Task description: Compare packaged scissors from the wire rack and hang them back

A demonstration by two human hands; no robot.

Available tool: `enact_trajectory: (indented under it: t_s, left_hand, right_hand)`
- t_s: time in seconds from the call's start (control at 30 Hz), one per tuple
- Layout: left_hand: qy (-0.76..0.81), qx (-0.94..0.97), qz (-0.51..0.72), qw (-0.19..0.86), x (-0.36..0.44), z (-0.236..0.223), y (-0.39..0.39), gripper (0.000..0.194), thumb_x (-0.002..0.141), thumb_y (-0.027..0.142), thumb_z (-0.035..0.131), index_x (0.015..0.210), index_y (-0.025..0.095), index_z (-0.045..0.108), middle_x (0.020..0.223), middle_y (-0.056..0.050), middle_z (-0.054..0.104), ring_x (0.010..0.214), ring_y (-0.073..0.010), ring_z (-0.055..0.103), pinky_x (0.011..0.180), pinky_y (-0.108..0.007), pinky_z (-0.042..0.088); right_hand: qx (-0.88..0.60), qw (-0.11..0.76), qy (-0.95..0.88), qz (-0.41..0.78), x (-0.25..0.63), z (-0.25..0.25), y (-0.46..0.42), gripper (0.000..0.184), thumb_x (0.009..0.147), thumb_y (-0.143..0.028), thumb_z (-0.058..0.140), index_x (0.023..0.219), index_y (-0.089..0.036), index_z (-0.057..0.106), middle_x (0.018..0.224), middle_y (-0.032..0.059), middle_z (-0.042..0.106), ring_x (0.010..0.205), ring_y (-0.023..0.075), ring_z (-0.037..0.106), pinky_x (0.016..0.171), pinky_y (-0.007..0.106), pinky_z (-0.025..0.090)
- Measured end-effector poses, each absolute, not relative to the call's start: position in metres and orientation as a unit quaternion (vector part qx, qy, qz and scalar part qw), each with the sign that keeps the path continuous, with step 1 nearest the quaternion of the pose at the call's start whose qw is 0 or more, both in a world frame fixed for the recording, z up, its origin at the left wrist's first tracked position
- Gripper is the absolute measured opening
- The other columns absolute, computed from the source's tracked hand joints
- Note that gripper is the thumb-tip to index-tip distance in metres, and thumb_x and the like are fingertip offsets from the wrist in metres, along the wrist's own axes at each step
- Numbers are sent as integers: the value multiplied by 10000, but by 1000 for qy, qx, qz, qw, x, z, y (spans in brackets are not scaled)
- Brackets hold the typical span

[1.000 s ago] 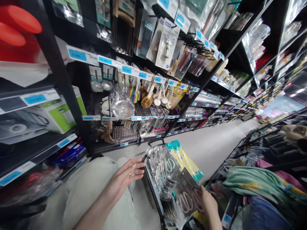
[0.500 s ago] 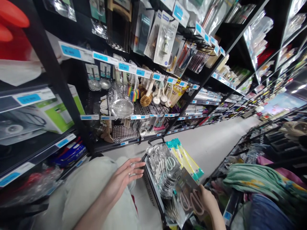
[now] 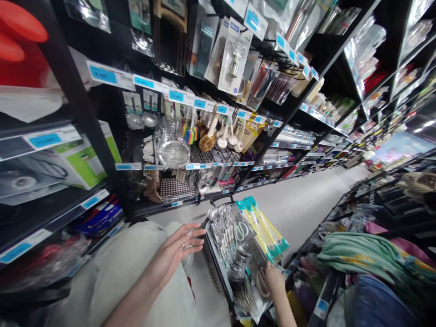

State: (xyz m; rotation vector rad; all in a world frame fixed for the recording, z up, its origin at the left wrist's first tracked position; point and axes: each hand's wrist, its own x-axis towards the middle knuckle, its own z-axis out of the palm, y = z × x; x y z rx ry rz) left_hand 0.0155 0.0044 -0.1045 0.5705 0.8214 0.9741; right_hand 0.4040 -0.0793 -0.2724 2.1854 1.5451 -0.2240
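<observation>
My left hand [image 3: 180, 247] reaches out with fingers stretched, its tips by the near left rim of a black shopping basket [image 3: 211, 265]. It holds nothing. On the basket's right side, my right hand [image 3: 274, 281] grips the edge of a pack of pink-handled scissors [image 3: 261, 283], partly hidden by the fingers. Beside it lies a pack of pale green-handled scissors [image 3: 242, 231]. Clear-wrapped metal utensils [image 3: 226, 238] fill the left part of the basket. Long yellow and teal packs [image 3: 263, 229] lie along its far right side.
Black shelving with price labels [image 3: 176, 95] stands ahead, hung with strainers [image 3: 173, 153], brushes [image 3: 207, 141] and white spoons [image 3: 222, 141]. To the right, another rack holds green cloth [image 3: 361, 254]. A pale floor aisle [image 3: 299, 200] runs between. My legs [image 3: 136, 272] are at lower left.
My right hand has moved left and slightly up along the basket, and the pink-handled scissors pack has shifted left and lower into it. My left hand stays almost still.
</observation>
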Motion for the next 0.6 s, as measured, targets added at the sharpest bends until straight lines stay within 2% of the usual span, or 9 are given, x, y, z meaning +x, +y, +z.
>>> enact_trajectory:
  t_s: [0.23,0.33,0.43,0.53,0.6]
  left_hand:
    - [393,249,443,767,16,-100,6,594,621,471,782,1075,148,577,1121,-128,662,884,-231,627,861,-378,486]
    - [398,243,443,765,17,-100,6,624,585,481,802,1064,145,587,1112,-129,667,879,-235,630,846,-372,490]
    - [392,241,449,766,17,-103,7,606,590,480,800,1057,153,595,1106,-121,673,878,-232,635,843,-369,493]
    - [378,239,451,773,18,-111,8,574,602,484,795,1042,167,607,1090,-110,682,867,-215,638,841,-361,495]
    - [375,237,446,778,20,-118,8,569,589,493,799,1027,177,618,1068,-103,691,848,-203,642,833,-350,496]
  right_hand:
    - [781,212,583,-69,422,-283,-82,372,929,-143,352,1247,-70,530,922,177,698,856,269,694,678,334,523]
    - [791,201,576,-31,420,-295,-85,361,906,-89,332,1160,-84,588,858,167,699,790,259,700,630,314,522]
    - [798,183,574,6,411,-309,-93,373,884,-59,309,1033,-95,649,823,166,695,792,250,697,657,313,534]
    - [791,76,598,108,401,-313,-101,284,838,-148,429,868,-167,710,853,175,694,834,320,681,640,422,549]
    - [769,-70,619,144,396,-307,-97,158,771,-273,556,804,-295,709,963,108,693,802,362,669,510,488,509]
